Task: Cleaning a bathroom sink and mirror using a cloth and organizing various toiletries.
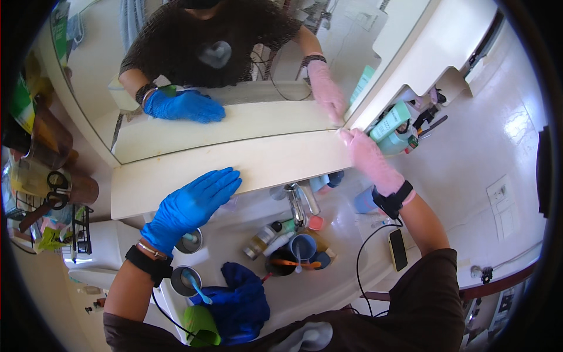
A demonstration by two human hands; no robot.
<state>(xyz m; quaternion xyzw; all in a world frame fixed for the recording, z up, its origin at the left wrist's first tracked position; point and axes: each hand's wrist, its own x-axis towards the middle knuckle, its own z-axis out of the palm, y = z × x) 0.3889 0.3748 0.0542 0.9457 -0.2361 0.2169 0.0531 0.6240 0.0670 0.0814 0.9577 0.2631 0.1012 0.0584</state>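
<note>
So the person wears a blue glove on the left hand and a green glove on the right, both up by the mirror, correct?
Not quite. The head view shows the right hand in a pink glove, not green. The left hand is in blue, and both are up by the mirror.

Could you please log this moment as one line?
left hand: flat on mirror ledge | right hand: fingertips at mirror corner

Left hand [190, 205] flat, fingers spread, right hand [370, 158] outstretched
</note>
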